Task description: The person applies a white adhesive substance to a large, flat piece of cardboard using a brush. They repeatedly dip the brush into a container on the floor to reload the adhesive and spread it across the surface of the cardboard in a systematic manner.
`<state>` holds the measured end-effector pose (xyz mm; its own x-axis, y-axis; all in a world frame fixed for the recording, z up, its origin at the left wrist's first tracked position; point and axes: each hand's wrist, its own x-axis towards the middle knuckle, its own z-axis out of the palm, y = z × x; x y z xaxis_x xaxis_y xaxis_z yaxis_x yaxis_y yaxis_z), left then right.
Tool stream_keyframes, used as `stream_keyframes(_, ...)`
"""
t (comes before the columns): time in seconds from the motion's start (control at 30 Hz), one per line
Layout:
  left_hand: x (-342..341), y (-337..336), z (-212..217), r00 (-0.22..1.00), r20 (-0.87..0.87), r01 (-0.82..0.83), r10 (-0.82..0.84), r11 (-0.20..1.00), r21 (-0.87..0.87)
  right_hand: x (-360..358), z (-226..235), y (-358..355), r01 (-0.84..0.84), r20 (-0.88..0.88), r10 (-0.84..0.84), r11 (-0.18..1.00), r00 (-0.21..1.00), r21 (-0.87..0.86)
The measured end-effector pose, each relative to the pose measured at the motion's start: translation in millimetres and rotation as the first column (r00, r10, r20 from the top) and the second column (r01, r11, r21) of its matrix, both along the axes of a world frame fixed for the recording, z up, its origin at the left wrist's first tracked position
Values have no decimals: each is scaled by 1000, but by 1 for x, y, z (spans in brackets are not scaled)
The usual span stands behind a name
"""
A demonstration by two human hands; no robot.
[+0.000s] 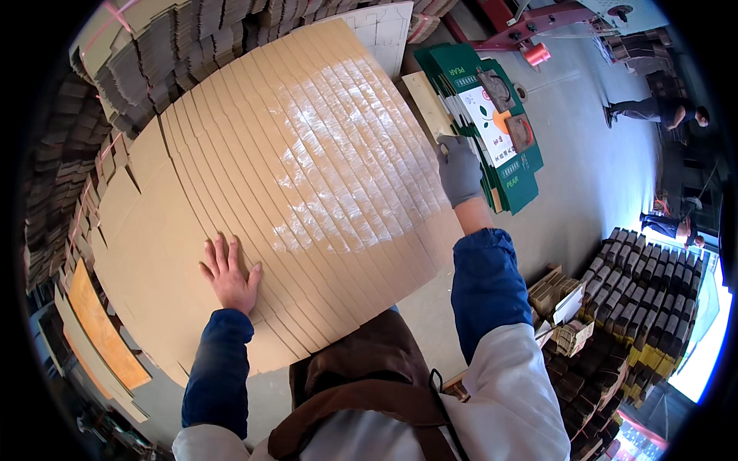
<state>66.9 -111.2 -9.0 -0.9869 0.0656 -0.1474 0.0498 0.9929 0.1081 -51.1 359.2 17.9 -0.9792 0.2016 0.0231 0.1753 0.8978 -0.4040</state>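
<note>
A fanned stack of brown cardboard sheets (207,177) lies in front of me, its overlapping edges making a row of narrow strips. A shiny, wet-looking coating (346,154) covers the right part of those strips. My bare left hand (230,274) rests flat on the cardboard near its front left, fingers spread. Past the right edge of the stack, my right hand (460,170) wears a grey glove with its fingers curled closed. It is beside a pale board (427,104) and a pile of green flat cartons (516,187); whatever it grips is mostly hidden.
Two rusty metal blocks (520,132) sit on the cartons. Tall cardboard stacks (154,61) line the left and back. A red machine frame (538,27) stands at far right, with bundled stacks (638,284) nearer. Two people (661,112) are farther off to the right.
</note>
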Motion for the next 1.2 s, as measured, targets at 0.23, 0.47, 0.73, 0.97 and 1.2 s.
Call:
stream_keyframes(0.23, -2, 3, 3, 1000, 2, -9, 9, 1000, 23, -57, 2, -14, -79, -1, 79, 997, 997, 14)
stream_keyframes(0.47, -6, 3, 8, 999, 31, -6, 4, 999, 47, -99, 8, -34, -300, 13, 302, 952, 953, -62)
stream_keyframes(0.73, -5, 0, 5, 1000, 17, -4, 3, 998, 62, -142, -8, -25, -367, -21, 366, 930, 930, -31)
stream_keyframes(0.97, -2, -3, 4, 1000, 10, 2, -2, 998, 55, -168, 11, -60, -493, -67, 489, 859, 870, -140)
stream_keyframes(1.2, 1, -5, 7, 1000, 18, -4, 3, 998, 66, -227, 2, -38, -509, -166, 490, 855, 856, -99)
